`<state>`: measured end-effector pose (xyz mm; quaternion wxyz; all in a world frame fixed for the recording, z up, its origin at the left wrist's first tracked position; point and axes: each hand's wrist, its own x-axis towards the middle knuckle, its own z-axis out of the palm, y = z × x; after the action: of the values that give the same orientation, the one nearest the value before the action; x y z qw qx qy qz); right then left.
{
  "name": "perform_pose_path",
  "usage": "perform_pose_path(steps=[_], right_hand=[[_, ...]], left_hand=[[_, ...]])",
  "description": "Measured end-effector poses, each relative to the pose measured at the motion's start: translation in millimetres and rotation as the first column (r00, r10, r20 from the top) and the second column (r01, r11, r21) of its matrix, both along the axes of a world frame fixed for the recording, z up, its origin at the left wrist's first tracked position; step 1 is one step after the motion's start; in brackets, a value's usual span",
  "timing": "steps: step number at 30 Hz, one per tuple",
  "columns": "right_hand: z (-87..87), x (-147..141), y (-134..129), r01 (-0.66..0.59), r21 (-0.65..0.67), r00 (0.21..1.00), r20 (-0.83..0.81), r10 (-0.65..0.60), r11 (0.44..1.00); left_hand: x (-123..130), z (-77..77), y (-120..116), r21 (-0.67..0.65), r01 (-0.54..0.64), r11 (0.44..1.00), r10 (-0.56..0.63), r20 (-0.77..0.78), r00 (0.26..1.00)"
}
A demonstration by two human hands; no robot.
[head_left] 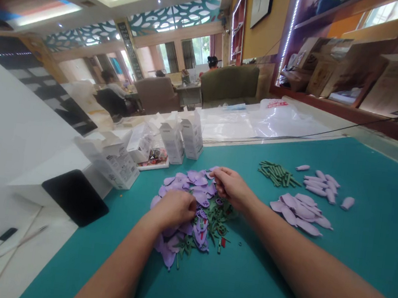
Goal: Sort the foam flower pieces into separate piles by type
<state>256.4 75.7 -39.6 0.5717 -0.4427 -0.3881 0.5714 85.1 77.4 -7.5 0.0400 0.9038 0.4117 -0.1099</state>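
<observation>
A loose heap of lilac petal-shaped foam pieces (183, 186) lies on the teal mat (279, 260), mixed with small dark green plastic parts (219, 221). My left hand (175, 209) rests curled on the heap. My right hand (229, 186) sits on its upper right edge, fingers bunched among the pieces. Neither hand shows clearly whether it grips anything. To the right lie a sorted stack of lilac petals (298, 212), a row of lilac pieces (319, 185) and a bundle of green sticks (278, 174).
Several white boxes (173, 141) stand along the mat's far edge, beside a white tray of small parts (154, 157). A black pad (75, 196) lies at the left. A plastic sheet (267, 121) lies behind. Seated people (113, 92) are in the distance.
</observation>
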Motion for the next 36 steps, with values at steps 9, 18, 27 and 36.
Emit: perform_pose_path(steps=[9,18,27,36], right_hand=[[5.0,-2,-3,0.01,-0.012,0.999,0.032,-0.01,1.0],[3.7,-2,-2,0.011,-0.001,1.0,0.028,-0.011,1.0],[1.4,-6,-4,-0.07,-0.02,0.997,0.032,0.07,0.997],[-0.5,-15,-11,-0.201,-0.023,0.967,0.158,0.202,0.979]], left_hand=[[-1,-0.4,-4,0.008,0.025,1.0,-0.025,-0.027,0.999],[1,-2.4,-3,-0.037,-0.015,0.999,0.018,0.091,0.996],[-12,11.5,10,-0.345,-0.041,0.938,0.217,0.486,0.847],[-4,6.4,8,-0.386,-0.048,0.921,0.325,0.696,0.64]])
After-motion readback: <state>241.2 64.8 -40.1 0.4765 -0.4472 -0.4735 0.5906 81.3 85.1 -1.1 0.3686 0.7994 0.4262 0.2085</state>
